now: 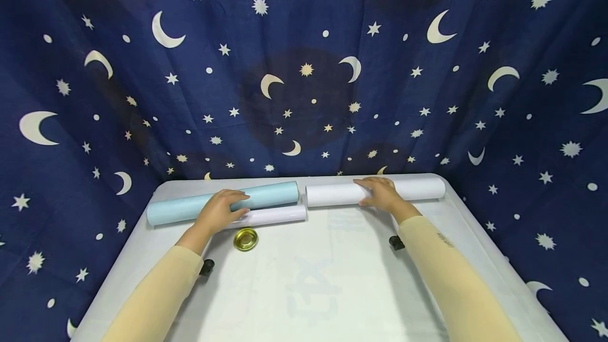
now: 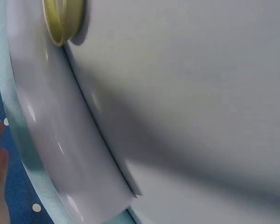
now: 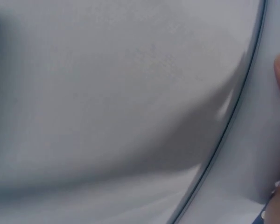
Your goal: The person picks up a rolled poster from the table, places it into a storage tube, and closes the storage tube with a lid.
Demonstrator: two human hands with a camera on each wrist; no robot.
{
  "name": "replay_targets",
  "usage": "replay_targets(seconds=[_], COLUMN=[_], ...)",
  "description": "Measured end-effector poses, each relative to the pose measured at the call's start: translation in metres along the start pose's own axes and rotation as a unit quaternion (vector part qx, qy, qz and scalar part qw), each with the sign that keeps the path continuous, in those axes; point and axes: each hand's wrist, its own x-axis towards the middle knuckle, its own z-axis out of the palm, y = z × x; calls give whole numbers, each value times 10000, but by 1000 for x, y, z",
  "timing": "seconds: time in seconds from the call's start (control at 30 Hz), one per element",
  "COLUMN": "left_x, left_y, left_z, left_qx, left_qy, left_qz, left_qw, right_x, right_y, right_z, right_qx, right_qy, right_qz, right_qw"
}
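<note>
Pale-blue roll (image 1: 277,194) lies at back L of the white table (image 1: 351,278), per head cam; lilac roll (image 1: 280,216) just in front, gold dish (image 1: 246,239) nearer. L hand (image 1: 219,210) is over the blue roll, fingers loose, not clenched. R hand (image 1: 381,194) spans the white roll (image 1: 423,189) at back R; can't tell if gripping. L wrist cam: fingers extended at L edge, dish beside lilac roll. R wrist cam: fingertip at white roll, rest cut off.
</note>
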Motion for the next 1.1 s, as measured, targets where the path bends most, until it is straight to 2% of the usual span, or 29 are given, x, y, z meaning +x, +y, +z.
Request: replay_targets(seconds=[0.13,0.5,0.9,1.1], left_x=[-9,-24,-29,-29], left_y=[1,1,4,7], left_z=[0,3,15,16], left_qx=[-45,-115,-223,-238], left_qy=[187,210,330,289], left_qz=[-55,-38,104,-27], left_qw=[9998,9997,9992,9993], right_x=[-1,-10,-24,-30], right_y=[2,7,2,3], right_z=[2,-6,-11,-17], right_qx=[-11,-178,-183,-147], right_qy=[65,-67,-216,-295], right_qz=[-132,-388,-516,-411], right_qw=[9999,9991,9983,9986])
